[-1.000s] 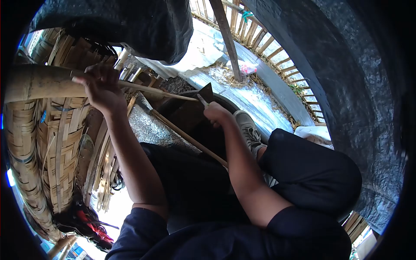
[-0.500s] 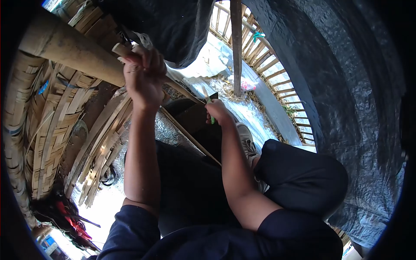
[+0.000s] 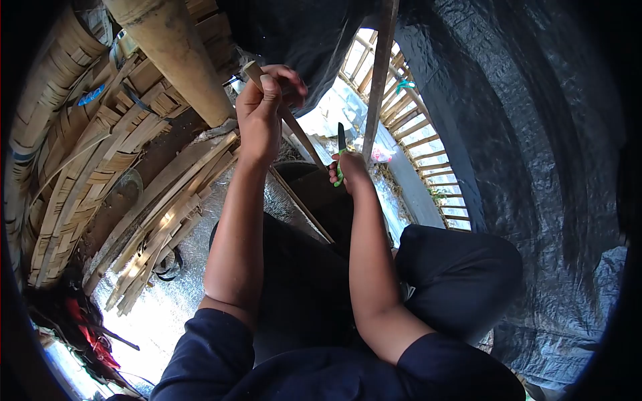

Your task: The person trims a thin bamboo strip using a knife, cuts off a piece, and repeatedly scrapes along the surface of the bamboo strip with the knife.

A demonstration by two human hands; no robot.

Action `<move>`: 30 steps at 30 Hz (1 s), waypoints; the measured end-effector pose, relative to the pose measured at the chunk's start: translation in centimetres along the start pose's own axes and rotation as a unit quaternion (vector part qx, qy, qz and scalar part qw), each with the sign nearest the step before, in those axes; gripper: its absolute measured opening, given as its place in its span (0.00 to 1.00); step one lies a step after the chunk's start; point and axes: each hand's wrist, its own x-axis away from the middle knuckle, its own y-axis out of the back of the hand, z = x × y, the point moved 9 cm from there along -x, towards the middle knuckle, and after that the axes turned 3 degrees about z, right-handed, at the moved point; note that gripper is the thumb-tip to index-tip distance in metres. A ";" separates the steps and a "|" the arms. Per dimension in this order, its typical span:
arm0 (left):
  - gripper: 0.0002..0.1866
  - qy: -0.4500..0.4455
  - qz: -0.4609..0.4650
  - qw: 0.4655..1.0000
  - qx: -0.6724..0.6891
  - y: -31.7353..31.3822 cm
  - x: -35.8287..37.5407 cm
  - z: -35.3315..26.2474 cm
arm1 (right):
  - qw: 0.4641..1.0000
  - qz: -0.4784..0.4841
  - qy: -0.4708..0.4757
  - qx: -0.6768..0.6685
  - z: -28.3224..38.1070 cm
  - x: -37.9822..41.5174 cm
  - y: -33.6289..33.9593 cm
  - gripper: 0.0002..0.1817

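My left hand [image 3: 259, 127] is raised and grips a pale bamboo stick [image 3: 304, 142] near its upper end. The thumb presses on the stick while the other fingers are partly lifted and blurred. The stick slants down to the right, its lower end reaching my right hand [image 3: 353, 170]. That hand is closed round the green handle of a knife [image 3: 342, 138], whose dark blade points upward, beside the stick and apart from it. Whether the right fingers also touch the stick cannot be made out.
A thick bamboo pole [image 3: 170, 57] juts in at the upper left, near my left hand. Bamboo strips [image 3: 167, 224] lie beside my left arm. A woven bamboo wall [image 3: 73, 207] stands further left. Black plastic sheeting [image 3: 528, 167] hangs at the right, next to a slatted fence [image 3: 418, 127].
The view has shifted, and both hands appear further right. My left fingers have loosened a little on the stick. The knife blade has swung more upright, away from the stick.
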 end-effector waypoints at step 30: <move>0.26 0.019 -0.146 0.989 0.027 7.4 0.0 0.1 | 0.917 -0.058 0.227 0.322 1.8 3.1 -8.0 0.28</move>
